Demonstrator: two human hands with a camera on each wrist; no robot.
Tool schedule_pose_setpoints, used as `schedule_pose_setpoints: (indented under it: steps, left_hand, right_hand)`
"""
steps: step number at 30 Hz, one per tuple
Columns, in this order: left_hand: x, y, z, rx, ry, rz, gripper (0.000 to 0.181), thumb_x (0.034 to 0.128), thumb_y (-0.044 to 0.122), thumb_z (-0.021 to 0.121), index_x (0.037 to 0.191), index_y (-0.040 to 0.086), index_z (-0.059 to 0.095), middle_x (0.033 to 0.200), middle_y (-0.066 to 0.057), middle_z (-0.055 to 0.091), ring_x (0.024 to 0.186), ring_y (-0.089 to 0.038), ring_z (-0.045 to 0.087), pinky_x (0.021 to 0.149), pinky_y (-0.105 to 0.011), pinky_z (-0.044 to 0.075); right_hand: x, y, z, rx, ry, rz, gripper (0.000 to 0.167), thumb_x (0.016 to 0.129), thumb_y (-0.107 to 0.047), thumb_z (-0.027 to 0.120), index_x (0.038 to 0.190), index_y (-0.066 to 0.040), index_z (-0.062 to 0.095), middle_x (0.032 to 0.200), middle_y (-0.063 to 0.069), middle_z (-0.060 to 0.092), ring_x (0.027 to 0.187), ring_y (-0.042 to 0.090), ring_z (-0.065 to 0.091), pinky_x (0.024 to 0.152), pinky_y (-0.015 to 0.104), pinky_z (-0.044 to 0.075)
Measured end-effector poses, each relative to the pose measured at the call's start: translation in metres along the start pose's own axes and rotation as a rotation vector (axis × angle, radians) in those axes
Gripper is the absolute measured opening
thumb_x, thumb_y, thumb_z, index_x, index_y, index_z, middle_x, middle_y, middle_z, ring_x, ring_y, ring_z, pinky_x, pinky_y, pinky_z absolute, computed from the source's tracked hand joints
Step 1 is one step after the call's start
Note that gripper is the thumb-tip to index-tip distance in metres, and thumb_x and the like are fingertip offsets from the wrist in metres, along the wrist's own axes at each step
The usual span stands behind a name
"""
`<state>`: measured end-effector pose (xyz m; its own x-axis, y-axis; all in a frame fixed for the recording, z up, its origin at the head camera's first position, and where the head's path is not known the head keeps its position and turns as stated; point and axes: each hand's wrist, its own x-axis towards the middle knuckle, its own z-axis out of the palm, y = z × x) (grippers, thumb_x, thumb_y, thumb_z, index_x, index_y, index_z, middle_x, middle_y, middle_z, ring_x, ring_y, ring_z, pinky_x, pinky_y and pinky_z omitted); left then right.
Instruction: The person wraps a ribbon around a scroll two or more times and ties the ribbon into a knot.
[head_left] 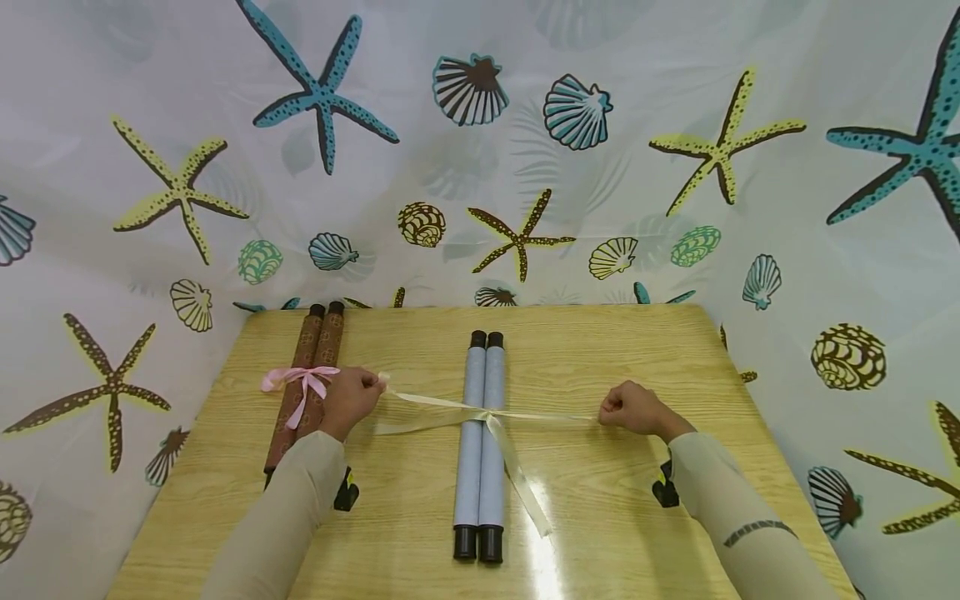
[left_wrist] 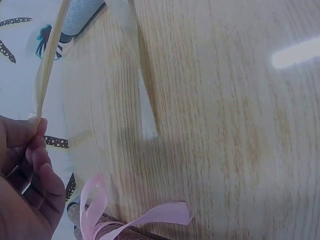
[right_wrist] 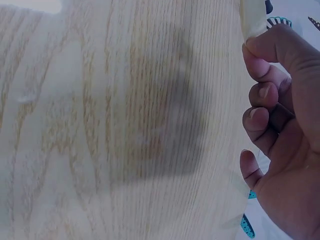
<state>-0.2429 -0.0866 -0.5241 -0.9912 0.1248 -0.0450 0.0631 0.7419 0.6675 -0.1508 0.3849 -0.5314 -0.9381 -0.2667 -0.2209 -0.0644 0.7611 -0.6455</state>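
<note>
Two light-blue rolls [head_left: 471, 467] with black end caps lie side by side on the wooden table. Around their middle runs a cream ribbon [head_left: 510, 454], crossed on top, with a loose tail slanting toward the front right and another lying to the left. My left hand [head_left: 351, 400] pinches one stretch of ribbon between thumb and forefinger, left of the rolls. On the other side my right hand [head_left: 633, 408] pinches another stretch, its remaining fingers curled. Both held stretches are drawn out sideways above the table. In the left wrist view, a ribbon tail [left_wrist: 146, 112] hangs beside the left hand [left_wrist: 25, 175].
Two brown patterned rolls [head_left: 306, 337], tied with a pink ribbon bow [head_left: 303, 379], lie at the left behind my left hand. The table [head_left: 592, 350] is bordered at the back and sides by white cloth [head_left: 480, 167] printed with starfish and shells.
</note>
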Motion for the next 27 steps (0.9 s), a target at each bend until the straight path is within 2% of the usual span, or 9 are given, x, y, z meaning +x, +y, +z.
schedule_pose_setpoints:
  steps: [4, 8, 11, 16, 22, 27]
  left_hand:
    - [0.002, -0.002, 0.004, -0.014, 0.001, -0.008, 0.042, 0.0939, 0.018, 0.066, 0.055, 0.016, 0.051, 0.049, 0.007, 0.031, 0.046, -0.009, 0.025, 0.047, -0.025, 0.021]
    - [0.004, -0.001, 0.006, -0.049, -0.01, 0.004, 0.049, 0.0951, 0.02, 0.066, 0.053, 0.018, 0.041, 0.049, 0.007, 0.026, 0.047, -0.01, 0.021, 0.048, -0.026, 0.02]
    - [0.004, 0.0, 0.007, -0.064, -0.002, -0.004, 0.05, 0.0948, 0.019, 0.066, 0.052, 0.019, 0.04, 0.049, 0.006, 0.026, 0.047, -0.011, 0.021, 0.048, -0.026, 0.02]
    - [0.002, -0.001, 0.007, -0.044, 0.0, -0.019, 0.05, 0.0941, 0.017, 0.066, 0.05, 0.019, 0.04, 0.047, 0.007, 0.026, 0.046, -0.01, 0.02, 0.047, -0.026, 0.018]
    - [0.001, -0.003, 0.009, -0.006, 0.004, 0.016, 0.053, 0.0931, 0.013, 0.064, 0.048, 0.018, 0.038, 0.045, 0.008, 0.024, 0.045, -0.01, 0.017, 0.047, -0.025, 0.017]
    - [0.0, -0.004, 0.011, -0.005, 0.011, 0.019, 0.052, 0.0926, 0.012, 0.065, 0.048, 0.018, 0.039, 0.045, 0.007, 0.025, 0.045, -0.01, 0.02, 0.047, -0.026, 0.019]
  right_hand:
    - [-0.002, 0.001, -0.001, -0.064, 0.012, 0.022, 0.035, 0.092, -0.011, 0.062, 0.059, -0.016, 0.051, 0.055, -0.01, 0.039, 0.055, 0.009, 0.035, 0.08, 0.05, 0.024]
    - [-0.003, 0.002, -0.002, -0.088, 0.012, 0.026, 0.033, 0.092, -0.012, 0.062, 0.06, -0.015, 0.053, 0.056, -0.01, 0.041, 0.055, 0.008, 0.036, 0.078, 0.048, 0.025]
    - [-0.003, 0.002, -0.002, -0.087, 0.012, 0.024, 0.035, 0.092, -0.012, 0.062, 0.059, -0.017, 0.051, 0.056, -0.01, 0.039, 0.054, 0.009, 0.035, 0.077, 0.045, 0.026]
    - [-0.003, 0.002, -0.002, -0.064, 0.01, 0.022, 0.038, 0.091, -0.011, 0.061, 0.058, -0.019, 0.045, 0.054, -0.01, 0.036, 0.054, 0.009, 0.032, 0.079, 0.048, 0.024]
    - [-0.005, 0.006, 0.002, -0.038, -0.04, -0.008, 0.04, 0.089, -0.005, 0.058, 0.058, -0.019, 0.037, 0.053, -0.009, 0.029, 0.053, 0.009, 0.025, 0.08, 0.054, 0.018]
    - [-0.006, 0.009, 0.004, -0.06, -0.024, 0.006, 0.039, 0.089, -0.007, 0.059, 0.058, -0.02, 0.038, 0.054, -0.009, 0.031, 0.054, 0.009, 0.028, 0.079, 0.053, 0.018]
